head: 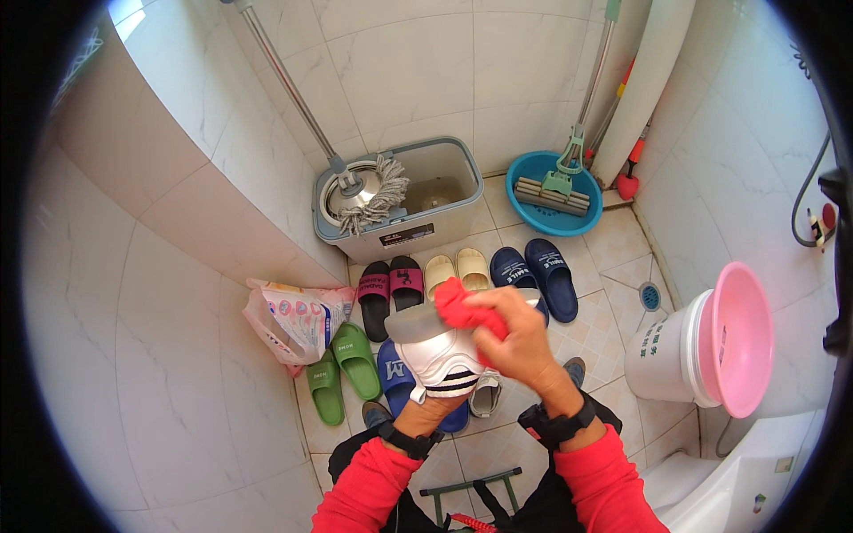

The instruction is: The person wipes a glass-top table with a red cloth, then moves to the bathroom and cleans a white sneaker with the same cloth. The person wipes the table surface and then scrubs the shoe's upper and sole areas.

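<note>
A white shoe [433,356] with black stripes is held up in front of me, turned so that its greyish sole edge [414,324] faces up. My left hand [436,408] supports it from below at the opening; the fingers are hidden by the shoe. In my right hand [518,341] is a bunched red cloth [456,306], pressed against the side of the sole. Below, partly covered by my hands, a second light shoe [486,398] stands on the floor beside a pair of blue slippers [396,373].
Several pairs of slippers lie around: green [358,363], black-and-magenta [374,293], cream [472,268], navy [550,276]. Behind stand a grey mop bucket [426,241] and a blue basin [553,228]. A white bucket [656,363] with pink basin [746,340] stands right; a plastic bag [293,320] left.
</note>
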A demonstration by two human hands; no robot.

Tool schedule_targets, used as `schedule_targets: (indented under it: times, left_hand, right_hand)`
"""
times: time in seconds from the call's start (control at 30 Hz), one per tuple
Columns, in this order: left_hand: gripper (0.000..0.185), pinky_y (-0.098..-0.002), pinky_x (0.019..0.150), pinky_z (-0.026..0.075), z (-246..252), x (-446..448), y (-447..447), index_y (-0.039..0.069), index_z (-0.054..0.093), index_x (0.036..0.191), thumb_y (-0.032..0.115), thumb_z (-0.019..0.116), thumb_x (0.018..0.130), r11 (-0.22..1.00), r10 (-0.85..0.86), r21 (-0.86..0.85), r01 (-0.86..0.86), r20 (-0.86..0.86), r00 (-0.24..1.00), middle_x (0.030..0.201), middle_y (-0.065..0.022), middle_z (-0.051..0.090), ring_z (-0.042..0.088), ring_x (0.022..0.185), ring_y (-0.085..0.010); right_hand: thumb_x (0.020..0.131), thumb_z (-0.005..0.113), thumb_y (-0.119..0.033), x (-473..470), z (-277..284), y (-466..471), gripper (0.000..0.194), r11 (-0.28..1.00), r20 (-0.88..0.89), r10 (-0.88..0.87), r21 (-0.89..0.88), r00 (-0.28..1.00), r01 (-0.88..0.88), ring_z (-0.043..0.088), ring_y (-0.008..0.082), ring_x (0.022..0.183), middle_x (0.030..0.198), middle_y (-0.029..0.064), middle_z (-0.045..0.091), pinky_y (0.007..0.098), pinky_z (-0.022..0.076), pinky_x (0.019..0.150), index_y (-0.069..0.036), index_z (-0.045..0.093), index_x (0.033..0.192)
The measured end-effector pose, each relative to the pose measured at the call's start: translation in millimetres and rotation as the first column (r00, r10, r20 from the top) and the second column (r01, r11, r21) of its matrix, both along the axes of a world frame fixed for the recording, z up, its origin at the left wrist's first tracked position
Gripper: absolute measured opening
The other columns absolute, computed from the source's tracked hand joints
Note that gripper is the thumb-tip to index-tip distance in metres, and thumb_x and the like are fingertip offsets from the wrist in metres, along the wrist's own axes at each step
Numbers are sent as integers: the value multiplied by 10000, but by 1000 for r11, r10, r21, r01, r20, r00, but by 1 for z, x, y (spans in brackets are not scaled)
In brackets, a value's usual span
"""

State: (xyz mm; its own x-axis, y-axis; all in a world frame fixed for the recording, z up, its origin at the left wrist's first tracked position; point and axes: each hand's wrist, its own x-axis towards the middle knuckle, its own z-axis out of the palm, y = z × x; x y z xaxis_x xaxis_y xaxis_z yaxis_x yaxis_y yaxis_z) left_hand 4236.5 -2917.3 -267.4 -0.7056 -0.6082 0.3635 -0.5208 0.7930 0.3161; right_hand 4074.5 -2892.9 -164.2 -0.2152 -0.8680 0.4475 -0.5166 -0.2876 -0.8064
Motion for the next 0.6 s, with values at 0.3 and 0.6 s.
schedule_targets:
  times: [0.3, 0.6]
  left_hand:
    - [504, -500, 916, 514, 27, 2, 1, 72, 625, 1302, 122, 673, 803, 958, 59, -274, -89, -114, 992, 1171, -197, 674, 669, 1009, -385]
    - [230, -375, 799, 505, 46, 2, -6, 29, 699, 1039, 200, 560, 972, 883, 299, 451, -131, -325, 897, 929, -132, 700, 666, 870, -283]
  right_hand:
    - [770, 619, 13, -24, 3, -10, 331, 844, 130, -537, 99, 834, 528, 670, 265, 923, 1018, 118, 679, 345, 533, 828, -38, 660, 1095]
    - [754, 662, -4, -11, -3, -6, 355, 958, 63, -265, -95, 962, 270, 648, 304, 970, 1035, 112, 656, 373, 522, 868, -93, 675, 1098]
